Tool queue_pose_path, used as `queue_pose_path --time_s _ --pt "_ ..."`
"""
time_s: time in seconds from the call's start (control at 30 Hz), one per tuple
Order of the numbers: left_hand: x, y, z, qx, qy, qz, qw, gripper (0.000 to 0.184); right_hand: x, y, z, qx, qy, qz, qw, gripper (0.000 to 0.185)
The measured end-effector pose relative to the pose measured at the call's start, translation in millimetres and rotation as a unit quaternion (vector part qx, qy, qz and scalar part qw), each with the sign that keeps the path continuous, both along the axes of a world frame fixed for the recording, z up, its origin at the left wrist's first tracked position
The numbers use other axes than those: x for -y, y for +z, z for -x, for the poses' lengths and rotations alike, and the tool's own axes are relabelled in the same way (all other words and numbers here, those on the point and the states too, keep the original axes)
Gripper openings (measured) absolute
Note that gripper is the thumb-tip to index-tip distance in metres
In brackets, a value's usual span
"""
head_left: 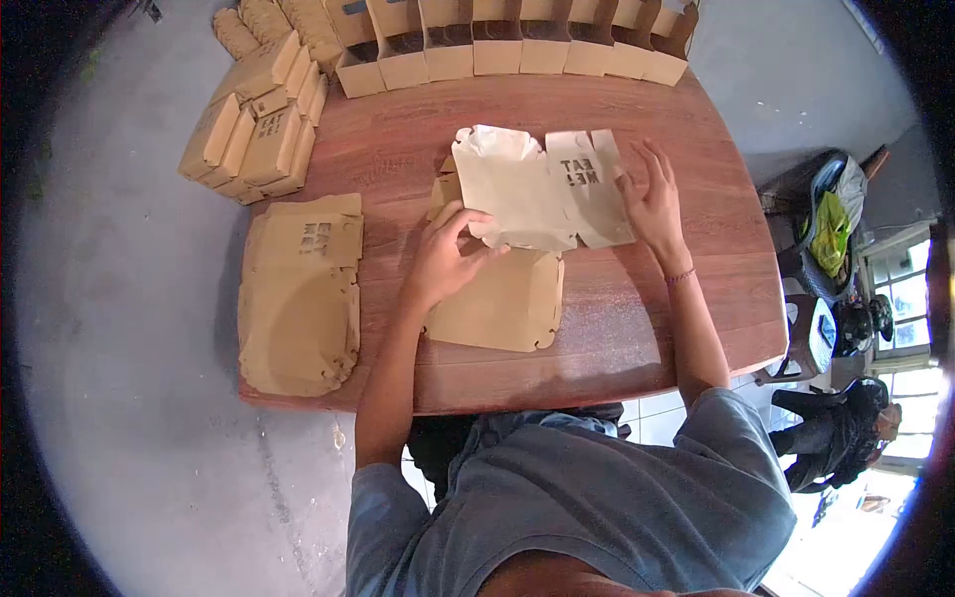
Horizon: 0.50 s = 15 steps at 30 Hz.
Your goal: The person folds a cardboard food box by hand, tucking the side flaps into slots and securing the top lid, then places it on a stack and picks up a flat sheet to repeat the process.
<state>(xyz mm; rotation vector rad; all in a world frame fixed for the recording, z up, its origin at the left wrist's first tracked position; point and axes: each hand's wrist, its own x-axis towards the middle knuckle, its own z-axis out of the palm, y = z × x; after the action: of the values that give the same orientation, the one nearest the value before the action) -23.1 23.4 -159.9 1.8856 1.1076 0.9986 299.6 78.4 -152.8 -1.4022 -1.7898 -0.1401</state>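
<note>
A flat cardboard box blank [512, 194], pale in the light and with cut-out letters in its right panel, is tilted above the table in front of me. My left hand [445, 254] pinches its lower left corner. At the blank's right edge is my right hand [653, 199], fingers stretched upward and thumb against the panel's side. Beneath lies another brown blank [497, 303], partly covered by the raised one.
More flat blanks [298, 298] lie at the table's left edge. Folded boxes [254, 139] are piled at the back left, and a row of open boxes [497, 55] lines the far edge. A chair [808, 338] stands beyond the right side of the wooden table [617, 358].
</note>
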Motion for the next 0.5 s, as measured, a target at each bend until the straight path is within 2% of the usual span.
queue_pose_path --time_s 0.03,0.1,0.17,0.23,0.27,0.37,0.5 --pt "-1 0 1 -0.018 0.022 -0.010 1.000 0.044 7 12 5 0.001 0.001 -0.001 1.000 0.047" --pt "0 0 1 -0.037 0.047 -0.020 0.998 0.039 24 32 16 0.016 0.161 0.015 0.987 0.046" --pt "2 1 -2 0.021 0.065 -0.046 0.997 0.037 43 36 40 -0.039 0.289 0.094 0.952 0.041" --pt "5 3 -6 0.031 0.064 -0.046 0.996 0.037 55 30 62 -0.009 0.377 0.081 0.923 0.030" --pt "6 4 -9 0.043 0.062 -0.048 0.996 0.038 58 25 67 -0.013 0.375 0.081 0.923 0.030" --pt "14 8 -16 0.016 0.061 -0.096 0.993 0.044 64 18 76 -0.038 0.354 0.085 0.931 0.011" --pt "26 14 -37 0.084 0.100 -0.161 0.978 0.054 66 35 81 -0.070 0.331 0.087 0.937 0.012"
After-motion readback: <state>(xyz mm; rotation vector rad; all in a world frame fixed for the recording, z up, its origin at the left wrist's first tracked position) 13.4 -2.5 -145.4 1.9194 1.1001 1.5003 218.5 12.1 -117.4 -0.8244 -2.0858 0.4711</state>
